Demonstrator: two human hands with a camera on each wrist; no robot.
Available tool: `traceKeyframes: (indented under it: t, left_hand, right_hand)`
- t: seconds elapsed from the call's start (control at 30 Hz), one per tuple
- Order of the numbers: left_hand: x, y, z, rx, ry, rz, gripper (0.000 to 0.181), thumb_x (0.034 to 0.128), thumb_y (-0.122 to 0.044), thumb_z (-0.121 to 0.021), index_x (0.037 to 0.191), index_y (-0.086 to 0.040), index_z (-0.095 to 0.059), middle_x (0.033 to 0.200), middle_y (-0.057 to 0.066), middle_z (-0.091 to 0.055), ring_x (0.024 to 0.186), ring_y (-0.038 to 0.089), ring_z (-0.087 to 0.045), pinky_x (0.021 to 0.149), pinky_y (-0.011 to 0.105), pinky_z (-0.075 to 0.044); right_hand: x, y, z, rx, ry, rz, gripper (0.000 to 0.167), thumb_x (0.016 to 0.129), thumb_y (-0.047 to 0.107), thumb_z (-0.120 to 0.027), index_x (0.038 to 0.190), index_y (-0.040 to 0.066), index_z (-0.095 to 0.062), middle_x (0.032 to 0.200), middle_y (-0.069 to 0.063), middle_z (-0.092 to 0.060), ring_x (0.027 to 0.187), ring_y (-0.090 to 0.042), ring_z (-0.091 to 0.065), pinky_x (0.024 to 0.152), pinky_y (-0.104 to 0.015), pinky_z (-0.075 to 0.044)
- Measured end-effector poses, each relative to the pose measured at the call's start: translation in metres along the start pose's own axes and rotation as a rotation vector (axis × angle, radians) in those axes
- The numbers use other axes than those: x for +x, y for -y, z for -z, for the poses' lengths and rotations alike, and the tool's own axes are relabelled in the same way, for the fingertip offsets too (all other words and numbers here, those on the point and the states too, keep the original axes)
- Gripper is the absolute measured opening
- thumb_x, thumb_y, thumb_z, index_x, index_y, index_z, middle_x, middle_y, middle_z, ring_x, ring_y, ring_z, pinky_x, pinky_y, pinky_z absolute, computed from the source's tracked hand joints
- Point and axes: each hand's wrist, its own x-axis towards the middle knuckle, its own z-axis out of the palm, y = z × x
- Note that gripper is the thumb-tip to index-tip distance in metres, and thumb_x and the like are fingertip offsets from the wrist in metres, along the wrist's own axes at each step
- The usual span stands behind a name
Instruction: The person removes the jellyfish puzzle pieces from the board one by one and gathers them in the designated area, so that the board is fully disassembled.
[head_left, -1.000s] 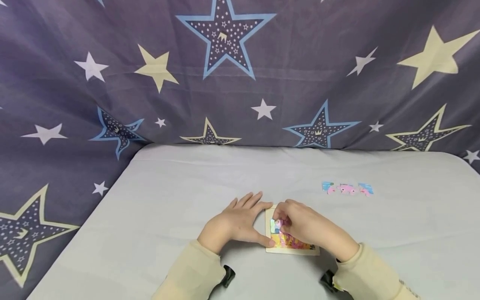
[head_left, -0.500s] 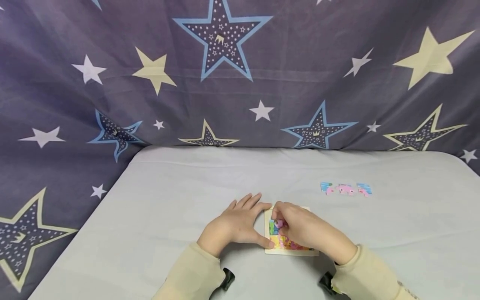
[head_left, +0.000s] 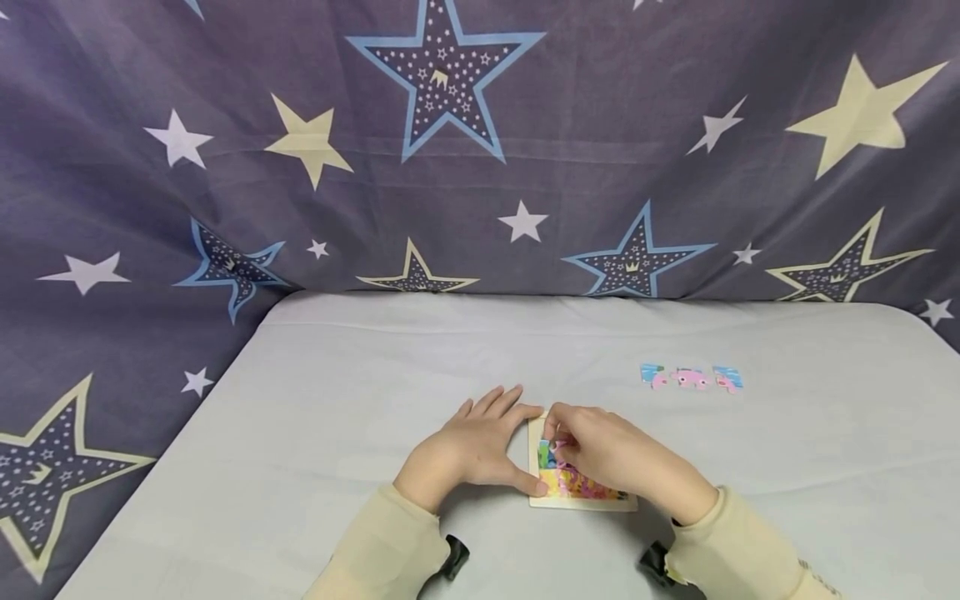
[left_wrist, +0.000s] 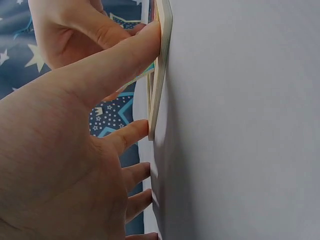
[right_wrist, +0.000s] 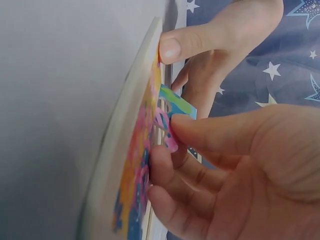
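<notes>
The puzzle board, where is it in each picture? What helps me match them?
Head: board low, a bit right of middle.
Left wrist: board at top middle, seen edge-on.
Right wrist: board left of middle, slanting.
Shared landmark: left thumb touching the board.

Tray frame (head_left: 581,505): pale cream, plain
Seated pieces, near half (head_left: 583,487): mottled yellow, orange, pink; some blue
Held piece (right_wrist: 178,103): light blue, green, pink
3 loose pieces, far right (head_left: 692,379): pink; light blue on outer 2
Sheet (head_left: 337,375): pale grey, plain
Backdrop (head_left: 600,108): dark purple-grey; white, pale-yellow, blue-outlined stars
Sleeves (head_left: 386,542): beige
Wristbands (head_left: 454,557): black
</notes>
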Motion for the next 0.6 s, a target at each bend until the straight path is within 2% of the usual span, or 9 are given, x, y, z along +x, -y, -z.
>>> traceKeyframes:
  t: [0.27, 0.47, 0.6]
  left_hand:
    - [-0.0005, -0.0015, 0.0004, -0.012, 0.003, 0.007, 0.096, 0.0709, -0.063, -0.078, 0.152, -0.03, -0.039, 0.165, 0.002, -0.015, 0.151, 0.027, -0.008, 0.12, 0.056, -0.006]
    - [-0.0013, -0.0032, 0.0024, -0.02, -0.001, 0.003, 0.095, 0.0711, -0.062, -0.079, 0.151, -0.03, -0.039, 0.165, 0.003, -0.016, 0.151, 0.027, -0.009, 0.12, 0.056, -0.007]
    - [-0.0024, -0.0036, 0.0027, -0.028, 0.0, 0.005, 0.095, 0.0714, -0.061, -0.079, 0.151, -0.029, -0.039, 0.165, 0.003, -0.016, 0.151, 0.027, -0.009, 0.12, 0.056, -0.008]
  right_hand:
    - [0.0001, -0.002, 0.0039, 0.02, 0.02, 0.005, 0.02, 0.09, -0.005, -0.066, 0.091, 0.014, -0.059, 0.078, 0.006, -0.059, 0.071, -0.014, -0.052, 0.069, -0.036, -0.048]
    - [-0.0008, -0.0039, 0.0053, 0.013, 0.013, 0.034, 0.02, 0.09, -0.005, -0.064, 0.091, 0.014, -0.059, 0.078, 0.006, -0.06, 0.07, -0.013, -0.052, 0.067, -0.034, -0.048]
    - [-0.0003, -0.0041, 0.008, 0.047, 0.013, 0.003, 0.019, 0.091, -0.004, -0.063, 0.091, 0.014, -0.058, 0.078, 0.004, -0.059, 0.07, -0.014, -0.051, 0.066, -0.033, -0.047]
